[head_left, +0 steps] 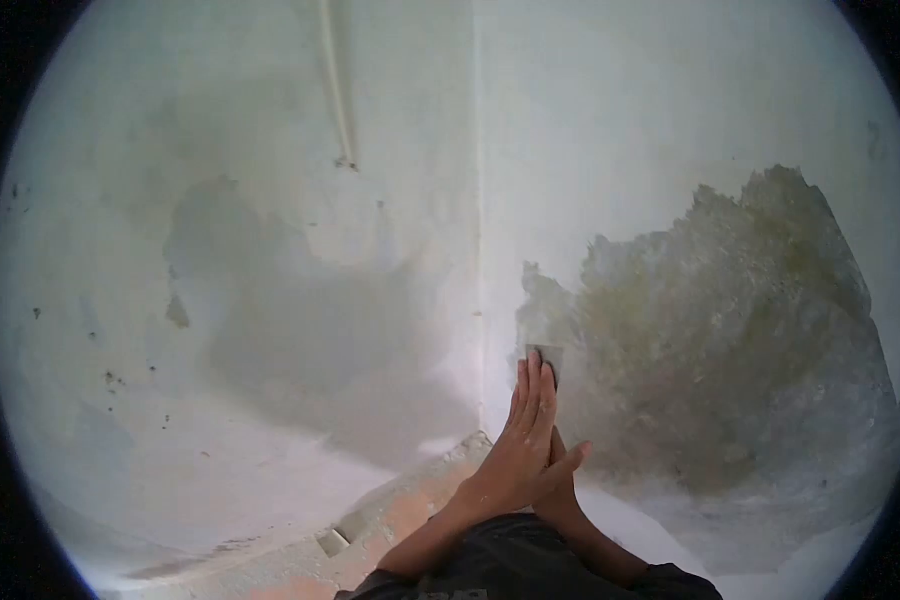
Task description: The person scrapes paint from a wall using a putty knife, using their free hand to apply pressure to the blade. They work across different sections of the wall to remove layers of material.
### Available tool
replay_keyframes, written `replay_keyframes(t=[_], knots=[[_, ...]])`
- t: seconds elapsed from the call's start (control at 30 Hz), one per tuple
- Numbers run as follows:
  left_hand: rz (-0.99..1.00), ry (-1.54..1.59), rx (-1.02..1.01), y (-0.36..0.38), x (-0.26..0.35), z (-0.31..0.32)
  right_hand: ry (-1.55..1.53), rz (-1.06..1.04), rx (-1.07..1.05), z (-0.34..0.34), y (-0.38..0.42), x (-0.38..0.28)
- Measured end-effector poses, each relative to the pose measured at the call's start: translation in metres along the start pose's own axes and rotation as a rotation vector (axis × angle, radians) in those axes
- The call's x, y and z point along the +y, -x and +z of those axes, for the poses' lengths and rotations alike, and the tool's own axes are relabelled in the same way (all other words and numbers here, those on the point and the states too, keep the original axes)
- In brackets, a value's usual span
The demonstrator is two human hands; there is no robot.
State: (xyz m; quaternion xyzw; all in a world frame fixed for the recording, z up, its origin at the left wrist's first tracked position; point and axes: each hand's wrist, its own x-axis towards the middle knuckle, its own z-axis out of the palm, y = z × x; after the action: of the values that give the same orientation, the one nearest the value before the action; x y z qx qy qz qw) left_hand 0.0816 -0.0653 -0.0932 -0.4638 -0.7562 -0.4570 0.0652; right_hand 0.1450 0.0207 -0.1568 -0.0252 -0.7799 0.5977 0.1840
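A flat, square-edged grey piece, which looks like a scraper (pixel 545 352), lies against the right-hand wall. My left hand (pixel 515 445) is on top of it, its fingers straight, close together and pressed onto the blade, with the thumb sticking out to the right. Beneath it, my right hand (pixel 560 475) is mostly covered; its fingers appear closed around the lower part of the tool, which is hidden. Both hands work at the left border of a bare, grey-brown stripped patch (pixel 720 350) with ragged edges.
Two pale walls meet at a vertical corner (pixel 479 250) left of my hands. The left wall (pixel 120 250) has a large grey patch and dark spots. A thin pipe or conduit (pixel 338 90) runs down it. On the debris-strewn floor (pixel 410 512) lies a small square object (pixel 332 542).
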Motion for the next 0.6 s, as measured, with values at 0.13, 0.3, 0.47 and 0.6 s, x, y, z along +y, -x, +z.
replay_keyframes(t=[0.13, 0.3, 0.47, 0.6], knots=[[-0.107, -0.086, 0.044, 0.007, 0.001, -0.014, -0.223, 0.116, -0.169, 0.006, -0.012, -0.02], [-0.135, -0.101, 0.115, 0.006, 0.012, -0.009, -0.103, -0.048, -0.312, -0.009, -0.016, -0.012], [-0.064, -0.024, 0.088, -0.011, 0.036, 0.027, -0.099, -0.108, -0.153, -0.044, 0.008, -0.024], [-0.012, 0.1, 0.047, -0.026, 0.06, 0.068, -0.246, -0.103, -0.063, -0.088, 0.028, -0.009]])
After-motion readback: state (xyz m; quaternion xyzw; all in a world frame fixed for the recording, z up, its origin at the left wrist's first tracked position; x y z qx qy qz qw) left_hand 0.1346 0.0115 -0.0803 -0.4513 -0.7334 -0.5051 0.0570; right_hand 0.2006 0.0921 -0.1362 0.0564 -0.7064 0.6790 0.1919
